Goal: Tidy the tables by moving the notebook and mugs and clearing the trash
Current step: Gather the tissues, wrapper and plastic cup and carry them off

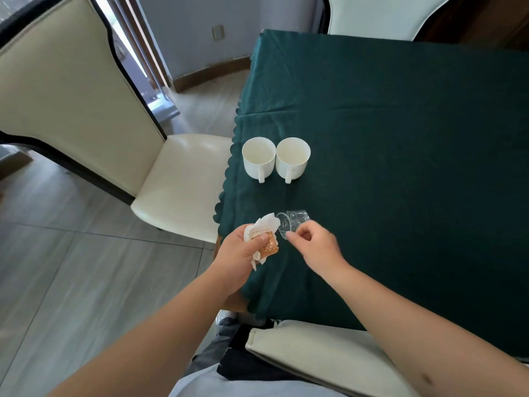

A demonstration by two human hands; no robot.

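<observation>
Landmark: clear plastic cup (293, 222), lying on its side on the green tablecloth (400, 167). Right hand (313, 245) just beside the cup, fingers curled at its rim; actual contact unclear. Left hand (243, 255), left of the cup, grips a crumpled tissue (264, 226) and an orange wrapper (269, 249). Two white mugs (276, 160) stand beyond the cup, side by side, handles toward the camera. Cream chair (177, 181) left of the cup.

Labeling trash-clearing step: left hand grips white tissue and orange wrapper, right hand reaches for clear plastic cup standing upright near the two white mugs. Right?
Not quite. The head view shows the crumpled clear plastic cup lying on its side on the green tablecloth, not upright. Left hand does grip the white tissue and orange wrapper; right hand reaches for it, two white ceramic mugs beyond.
</observation>
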